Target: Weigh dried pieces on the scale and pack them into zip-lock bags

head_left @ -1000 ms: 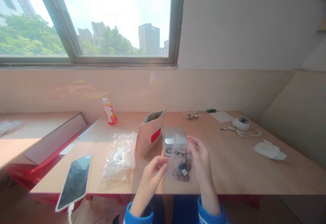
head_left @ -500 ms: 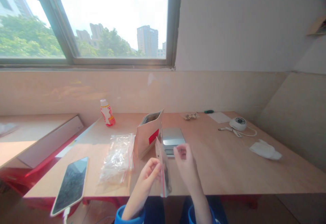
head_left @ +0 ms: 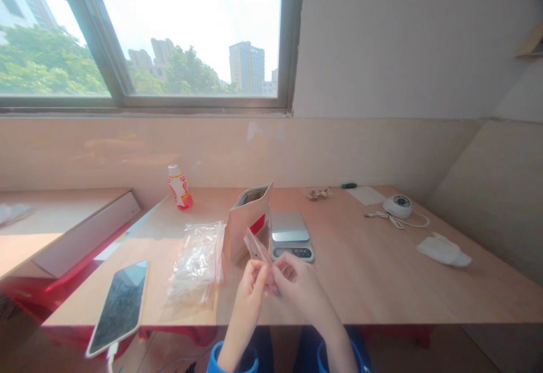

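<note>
Between my hands, near the table's front edge, is a small clear zip bag (head_left: 257, 247), its upper end tilted to the left. My left hand (head_left: 250, 288) pinches one side of it, and my right hand (head_left: 296, 278) pinches the other with fingertips close together. What lies inside the bag is mostly hidden by my fingers. Just beyond stands an open brown paper pouch (head_left: 246, 227) with a red label. Right of the pouch sits a silver kitchen scale (head_left: 290, 229), its button panel facing me.
Flat clear zip bags (head_left: 197, 263) lie on the left, beside a phone (head_left: 121, 305) on a cable. A bottle (head_left: 180, 186) stands behind. Toward the right are a small bag of pieces (head_left: 318, 193), white paper (head_left: 365, 195), a white round device (head_left: 397, 206) and a crumpled white wrapper (head_left: 444, 250).
My right hand has moved left and taken hold of the small zip bag. The bag has swung from hanging upright to a leftward tilt, and the scale's panel is uncovered.
</note>
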Motion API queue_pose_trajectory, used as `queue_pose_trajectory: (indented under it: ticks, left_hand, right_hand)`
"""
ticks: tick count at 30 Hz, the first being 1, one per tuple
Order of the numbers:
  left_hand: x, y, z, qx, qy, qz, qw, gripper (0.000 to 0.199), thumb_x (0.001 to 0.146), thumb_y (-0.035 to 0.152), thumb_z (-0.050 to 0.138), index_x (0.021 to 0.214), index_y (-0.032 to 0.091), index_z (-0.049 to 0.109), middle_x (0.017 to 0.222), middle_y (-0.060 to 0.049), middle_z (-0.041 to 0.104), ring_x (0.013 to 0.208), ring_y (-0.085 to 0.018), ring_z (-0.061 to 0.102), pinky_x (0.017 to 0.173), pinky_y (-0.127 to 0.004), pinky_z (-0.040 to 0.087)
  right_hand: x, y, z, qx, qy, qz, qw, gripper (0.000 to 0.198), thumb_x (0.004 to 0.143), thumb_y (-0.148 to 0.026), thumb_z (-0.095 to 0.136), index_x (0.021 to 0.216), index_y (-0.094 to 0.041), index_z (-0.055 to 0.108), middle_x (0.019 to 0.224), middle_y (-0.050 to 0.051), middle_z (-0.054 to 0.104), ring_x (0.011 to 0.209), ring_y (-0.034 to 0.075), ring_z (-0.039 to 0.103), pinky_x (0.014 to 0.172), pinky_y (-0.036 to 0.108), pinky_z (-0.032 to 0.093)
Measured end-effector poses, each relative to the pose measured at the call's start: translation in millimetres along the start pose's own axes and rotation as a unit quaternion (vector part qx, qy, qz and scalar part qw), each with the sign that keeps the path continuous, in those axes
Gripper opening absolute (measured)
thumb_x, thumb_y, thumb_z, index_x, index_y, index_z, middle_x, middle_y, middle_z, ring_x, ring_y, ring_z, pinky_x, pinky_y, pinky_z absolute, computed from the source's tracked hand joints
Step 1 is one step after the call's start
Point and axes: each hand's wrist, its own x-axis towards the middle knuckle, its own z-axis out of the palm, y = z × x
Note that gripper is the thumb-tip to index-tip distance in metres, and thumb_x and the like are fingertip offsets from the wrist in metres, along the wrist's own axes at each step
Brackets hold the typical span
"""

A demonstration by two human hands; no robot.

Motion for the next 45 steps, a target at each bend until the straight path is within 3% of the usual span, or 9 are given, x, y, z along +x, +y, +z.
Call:
queue_pose_trajectory:
  ticks: [12,15,18,22,28,33,36,41,45]
  left_hand:
    - [-3,-4,34,-0.022,0.084,0.008,0.996,0.044,0.076,0.064,0.052,0.082,0.021,0.045,0.065,0.003,0.051,0.057,-0.013,0.050,0.057,-0.026,0.042]
    - [-8,-1,38,-0.038,0.078,0.013,0.996,0.044,0.078,0.065,0.048,0.081,0.021,0.042,0.058,0.004,0.050,0.052,-0.012,0.047,0.054,-0.026,0.039]
    - [-17,5,36,-0.019,0.018,0.021,0.999,0.037,0.084,0.058,0.046,0.082,0.021,0.044,0.060,0.004,0.049,0.057,-0.012,0.048,0.062,-0.025,0.041]
    - [-20,10,26,-0.007,-0.049,0.020,0.999,0.030,0.088,0.048,0.047,0.082,0.019,0.050,0.067,0.002,0.050,0.065,-0.012,0.051,0.071,-0.026,0.041]
    - [5,-17,12,-0.077,0.020,-0.017,0.997,0.048,0.076,0.059,0.058,0.101,0.018,0.057,0.095,-0.007,0.062,0.075,-0.016,0.059,0.067,-0.028,0.046]
    - [7,-39,14,-0.174,-0.001,-0.053,0.983,0.070,0.071,0.062,0.061,0.128,0.023,0.049,0.137,-0.013,0.048,0.116,-0.028,0.054,0.089,-0.036,0.048]
    - [-1,-36,16,-0.220,-0.018,-0.070,0.973,0.063,0.078,0.055,0.058,0.133,0.028,0.045,0.138,-0.009,0.049,0.125,-0.027,0.047,0.098,-0.038,0.043]
    - [1,-30,12,-0.173,0.035,-0.024,0.984,0.062,0.073,0.053,0.065,0.125,0.022,0.051,0.126,-0.010,0.059,0.123,-0.029,0.049,0.101,-0.040,0.042]
    - [3,-32,8,-0.064,0.060,0.039,0.995,0.068,0.073,0.056,0.062,0.129,0.021,0.046,0.136,-0.012,0.049,0.132,-0.029,0.038,0.110,-0.040,0.031]
  right_hand:
    - [1,5,12,-0.058,0.198,-0.020,0.978,0.017,0.081,-0.033,0.050,0.070,-0.022,0.056,0.061,-0.001,0.062,0.053,0.015,0.058,0.049,0.022,0.042]
    - [2,6,4,-0.037,0.299,-0.014,0.953,0.020,0.081,-0.038,0.051,0.072,-0.021,0.056,0.063,0.001,0.063,0.055,0.015,0.059,0.052,0.024,0.045]
    - [3,9,-12,0.022,0.376,0.001,0.926,0.027,0.080,-0.047,0.053,0.077,-0.020,0.056,0.072,0.005,0.067,0.061,0.018,0.061,0.056,0.027,0.048]
    - [0,9,-29,0.116,0.363,0.014,0.924,0.036,0.076,-0.055,0.056,0.081,-0.019,0.056,0.075,0.007,0.067,0.057,0.018,0.061,0.050,0.026,0.048]
    - [-5,0,-33,0.229,0.359,0.023,0.905,0.038,0.070,-0.054,0.065,0.079,-0.018,0.056,0.078,0.005,0.067,0.052,0.013,0.059,0.044,0.021,0.044]
    - [-4,0,-27,0.295,0.230,0.063,0.925,0.036,0.071,-0.053,0.065,0.075,-0.018,0.056,0.072,0.003,0.065,0.048,0.012,0.056,0.043,0.022,0.045]
    - [-3,3,-23,0.256,0.173,0.062,0.949,0.037,0.073,-0.053,0.063,0.082,-0.018,0.058,0.079,0.006,0.066,0.052,0.014,0.059,0.044,0.024,0.047]
    - [-7,3,-25,0.056,0.297,-0.087,0.949,0.028,0.077,-0.037,0.064,0.100,-0.022,0.058,0.094,0.005,0.062,0.070,0.015,0.060,0.066,0.027,0.051]
    - [-9,2,-26,-0.018,0.158,-0.176,0.971,0.015,0.088,-0.027,0.051,0.089,-0.022,0.065,0.088,0.004,0.063,0.084,0.017,0.061,0.076,0.026,0.050]
